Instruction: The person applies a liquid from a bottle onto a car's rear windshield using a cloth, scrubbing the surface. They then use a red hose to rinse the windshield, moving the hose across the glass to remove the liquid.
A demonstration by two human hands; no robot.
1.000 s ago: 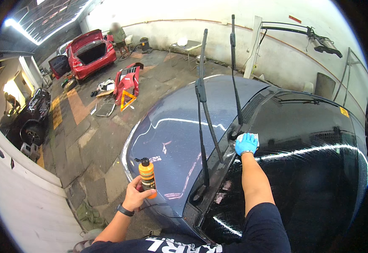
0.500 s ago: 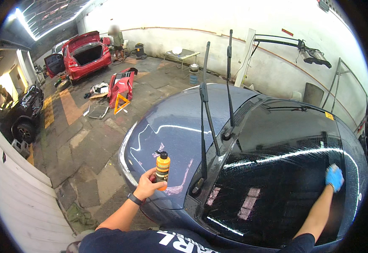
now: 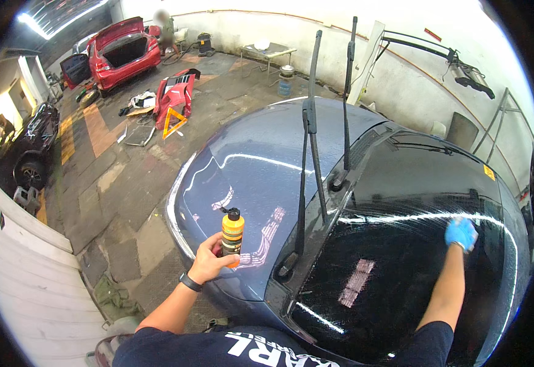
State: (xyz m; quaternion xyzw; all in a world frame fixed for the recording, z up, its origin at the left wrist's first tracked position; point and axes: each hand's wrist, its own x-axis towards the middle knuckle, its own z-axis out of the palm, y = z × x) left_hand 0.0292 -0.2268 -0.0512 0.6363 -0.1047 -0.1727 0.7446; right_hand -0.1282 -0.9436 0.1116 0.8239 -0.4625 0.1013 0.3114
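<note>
My left hand [image 3: 209, 259] is wrapped round a yellow-orange bottle [image 3: 233, 235] with a dark label and an open black flip cap. It holds the bottle upright above the wet bonnet [image 3: 242, 183] of a dark blue-grey car. Across the car, my right hand [image 3: 461, 233], in a blue glove, presses on the dark windscreen [image 3: 395, 263]. Its fingers are bent against the glass, and whatever lies under them is hidden. Fine streaks and droplets mark the glass around the glove. Two wiper arms [image 3: 310, 116] stand raised off the windscreen.
A red car [image 3: 123, 58] with its boot up stands far left. Near it, a red bumper [image 3: 174, 98] and a warning triangle [image 3: 173, 124] lie on the paved floor. A person [image 3: 166, 33] stands behind. A dark vehicle [image 3: 31, 147] is at left; a small table [image 3: 269, 52] stands by the wall.
My right hand has slid left across the windscreen, toward its middle. My left hand still holds the bottle, slightly higher in the view. The whole view has shifted a little.
</note>
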